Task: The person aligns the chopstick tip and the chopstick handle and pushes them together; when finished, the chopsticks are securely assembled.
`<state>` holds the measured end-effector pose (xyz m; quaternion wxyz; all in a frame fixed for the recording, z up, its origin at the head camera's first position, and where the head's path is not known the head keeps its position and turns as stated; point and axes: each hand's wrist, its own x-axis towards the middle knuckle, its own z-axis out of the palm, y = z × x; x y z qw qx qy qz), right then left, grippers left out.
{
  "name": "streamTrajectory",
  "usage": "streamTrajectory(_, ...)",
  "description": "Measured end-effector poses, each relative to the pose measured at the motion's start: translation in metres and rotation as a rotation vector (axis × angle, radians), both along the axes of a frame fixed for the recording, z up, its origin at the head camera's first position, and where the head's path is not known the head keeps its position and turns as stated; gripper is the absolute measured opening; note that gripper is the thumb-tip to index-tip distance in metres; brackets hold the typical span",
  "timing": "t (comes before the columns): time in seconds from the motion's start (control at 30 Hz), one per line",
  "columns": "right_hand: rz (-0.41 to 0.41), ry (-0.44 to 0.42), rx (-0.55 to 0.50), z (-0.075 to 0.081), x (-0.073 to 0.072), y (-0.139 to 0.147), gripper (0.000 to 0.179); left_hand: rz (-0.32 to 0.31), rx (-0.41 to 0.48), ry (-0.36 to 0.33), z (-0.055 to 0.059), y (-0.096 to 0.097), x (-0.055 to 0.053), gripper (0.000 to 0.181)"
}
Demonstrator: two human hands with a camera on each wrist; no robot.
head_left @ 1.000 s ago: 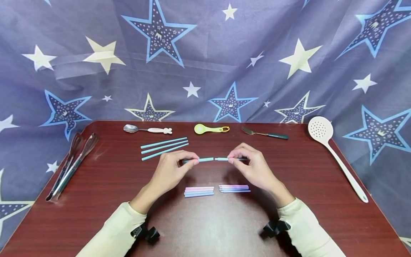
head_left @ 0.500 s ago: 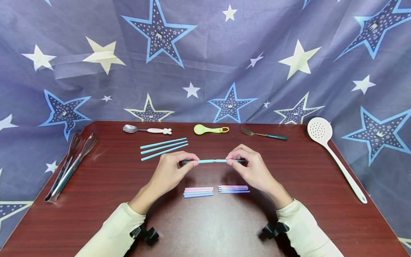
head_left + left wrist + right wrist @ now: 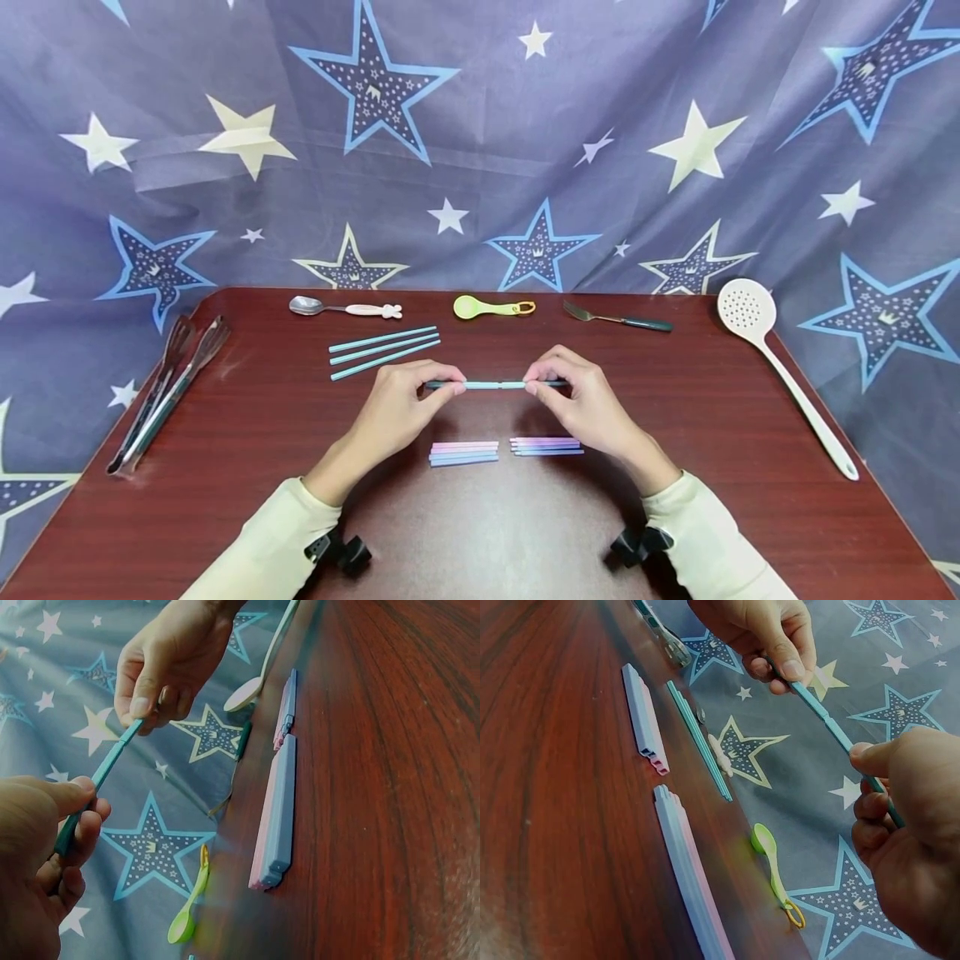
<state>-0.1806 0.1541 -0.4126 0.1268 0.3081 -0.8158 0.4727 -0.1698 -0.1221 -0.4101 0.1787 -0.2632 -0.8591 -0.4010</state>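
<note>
Between thumb and fingers my left hand pinches one teal chopstick half. My right hand grips the other teal half in the same way. The halves lie in one line above the table, end to end, with a thin seam where they meet, also visible in the right wrist view. Whether the narrow peg is fully seated in the socket I cannot tell. Below the hands lie two groups of pink and blue chopstick halves, a left group and a right group. Three whole teal chopsticks rest behind my left hand.
Along the back edge lie a spoon, a green measuring spoon and a fork. Metal tongs sit at the left edge, a white slotted skimmer at the right. A star-patterned cloth hangs behind the table.
The gap between the two teal halves has closed, and their ends now meet. My right hand has moved slightly left towards my left hand. The things on the table lie as before.
</note>
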Motion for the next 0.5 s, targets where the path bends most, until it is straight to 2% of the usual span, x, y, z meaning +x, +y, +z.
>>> streamTrajectory(0.17, 0.001, 0.017, 0.021, -0.0019, 0.001, -0.0017, 0.008, -0.004, 0.0, -0.009, -0.0007, 0.0001, 0.0005, 0.005)
streamTrajectory(0.33, -0.009, 0.034, 0.02, 0.0018, 0.0032, -0.0034, 0.008, 0.0, 0.011, -0.047, 0.0008, -0.0035, -0.0013, 0.009)
streamTrajectory(0.5, -0.036, 0.019, 0.005, 0.0024, 0.003, -0.0022, 0.007, -0.009, 0.008, -0.053, 0.0021, -0.0039, -0.001, 0.011)
